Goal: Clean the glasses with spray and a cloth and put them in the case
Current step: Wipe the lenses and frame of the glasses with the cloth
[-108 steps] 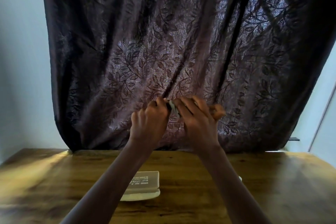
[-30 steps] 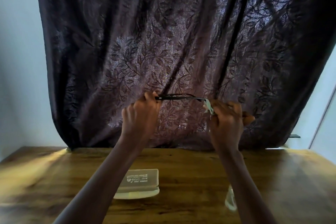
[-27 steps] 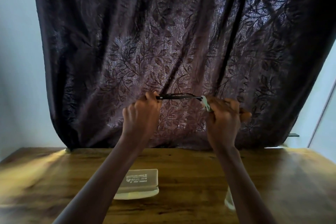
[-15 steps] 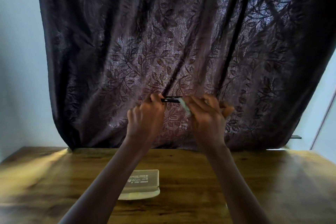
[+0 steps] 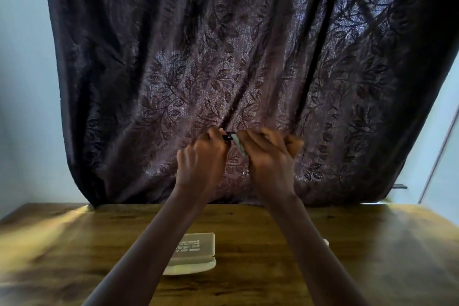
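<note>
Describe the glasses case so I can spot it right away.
Look at the wooden table below the dark leaf-patterned curtain. The case lies flat near its front middle, partly behind the left forearm. It is a pale, rectangular box with a printed label on top, the only pale box visible on the wood.

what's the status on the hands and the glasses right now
Left hand gripping black-framed glasses mid-air. Right hand pinching pale cleaning cloth on them. Beige rectangular case closed on wooden table, nothing in the way.

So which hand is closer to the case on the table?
Left. The left hand is up above the case; the right hand is farther right.
</note>
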The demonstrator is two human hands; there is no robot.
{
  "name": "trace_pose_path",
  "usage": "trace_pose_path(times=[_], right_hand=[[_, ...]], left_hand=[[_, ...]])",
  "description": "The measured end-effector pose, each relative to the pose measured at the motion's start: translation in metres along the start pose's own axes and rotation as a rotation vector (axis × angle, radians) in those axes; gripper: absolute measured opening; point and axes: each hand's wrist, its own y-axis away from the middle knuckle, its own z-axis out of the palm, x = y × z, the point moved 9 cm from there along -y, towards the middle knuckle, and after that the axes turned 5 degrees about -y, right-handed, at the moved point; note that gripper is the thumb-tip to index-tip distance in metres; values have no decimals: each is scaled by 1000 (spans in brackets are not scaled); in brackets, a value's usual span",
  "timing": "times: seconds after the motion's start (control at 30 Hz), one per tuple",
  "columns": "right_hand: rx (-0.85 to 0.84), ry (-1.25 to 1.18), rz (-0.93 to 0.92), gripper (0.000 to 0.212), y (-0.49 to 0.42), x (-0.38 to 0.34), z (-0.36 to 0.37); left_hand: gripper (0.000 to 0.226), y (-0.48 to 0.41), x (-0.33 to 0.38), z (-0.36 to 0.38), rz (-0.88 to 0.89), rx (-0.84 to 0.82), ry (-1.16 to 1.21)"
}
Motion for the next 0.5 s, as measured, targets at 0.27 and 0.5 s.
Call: trace_pose_path(times=[0.27, 0.5], right_hand=[[12, -29, 140, 28, 18, 40, -3], [-49, -134, 418, 37, 40, 79, -1]], left_hand=[[31, 5, -9, 6, -32, -72, 58], [20, 7, -11, 11, -75, -163, 298]])
